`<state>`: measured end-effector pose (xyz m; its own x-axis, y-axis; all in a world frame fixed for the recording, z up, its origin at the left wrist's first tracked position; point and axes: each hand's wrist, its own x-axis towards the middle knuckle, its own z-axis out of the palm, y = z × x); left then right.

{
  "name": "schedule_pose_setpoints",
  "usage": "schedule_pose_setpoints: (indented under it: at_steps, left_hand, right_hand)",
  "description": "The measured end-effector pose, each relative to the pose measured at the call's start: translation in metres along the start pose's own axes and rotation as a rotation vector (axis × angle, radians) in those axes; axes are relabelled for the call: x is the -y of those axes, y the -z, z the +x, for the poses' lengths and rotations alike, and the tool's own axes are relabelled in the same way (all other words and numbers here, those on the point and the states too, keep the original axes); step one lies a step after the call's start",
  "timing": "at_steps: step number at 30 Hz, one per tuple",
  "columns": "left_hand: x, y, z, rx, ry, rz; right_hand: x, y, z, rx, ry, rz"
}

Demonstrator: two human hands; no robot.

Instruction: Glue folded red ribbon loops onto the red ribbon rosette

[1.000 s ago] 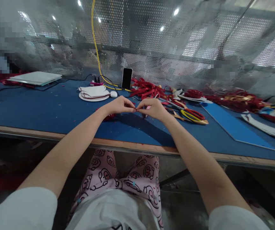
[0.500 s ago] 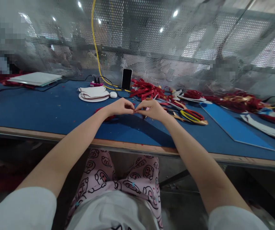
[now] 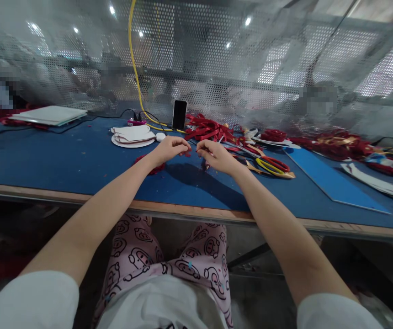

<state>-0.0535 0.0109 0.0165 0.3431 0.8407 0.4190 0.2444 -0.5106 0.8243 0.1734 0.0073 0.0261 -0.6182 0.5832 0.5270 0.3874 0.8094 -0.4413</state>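
Note:
In the head view my left hand (image 3: 168, 153) is raised over the blue table, its thumb and fingers closed on a small piece of red ribbon (image 3: 185, 153). A short gap separates it from my right hand (image 3: 217, 157), whose fingers are curled and slightly apart, with nothing visible between them. Below the right fingertips is a small pinkish object (image 3: 206, 165), too blurred to name. Beside my left wrist lies a dark red bundle (image 3: 157, 168), partly covered by the forearm. Scissors with red and yellow handles (image 3: 274, 166) lie to the right of my right hand.
Behind my hands are a heap of red ribbon (image 3: 206, 128), a propped phone (image 3: 179, 114) and a stack of white cut pieces (image 3: 133, 136). A blue board (image 3: 330, 178) lies at right. A yellow cable (image 3: 134, 59) hangs before the perforated metal screen (image 3: 199, 55).
My hands, whose fingertips met before, have drawn a little apart. A bit of red now shows at the left fingertips, and the right fingers have loosened.

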Motion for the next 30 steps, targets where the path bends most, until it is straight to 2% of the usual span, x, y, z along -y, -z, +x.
schedule_pose_setpoints:
  at_steps: [5,8,14,21,30]
  left_hand:
    - [0.008,0.004,0.003,-0.160,-0.070,0.193]
    - [0.011,0.008,0.004,-0.202,-0.035,0.273]
    - [0.004,-0.001,0.000,-0.111,-0.075,0.091]
    - [-0.006,-0.012,-0.010,0.022,-0.012,0.018]
    - [-0.005,-0.012,-0.008,0.013,0.011,-0.065]
  right_hand:
    - [-0.004,-0.003,-0.001,0.007,-0.020,0.001]
    - [-0.006,-0.003,-0.001,-0.001,-0.027,0.002]
    - [-0.007,-0.003,-0.003,0.023,-0.039,0.043]
    - [-0.009,-0.005,-0.004,0.002,-0.065,0.028]
    - [-0.014,-0.006,-0.004,-0.024,-0.058,-0.018]
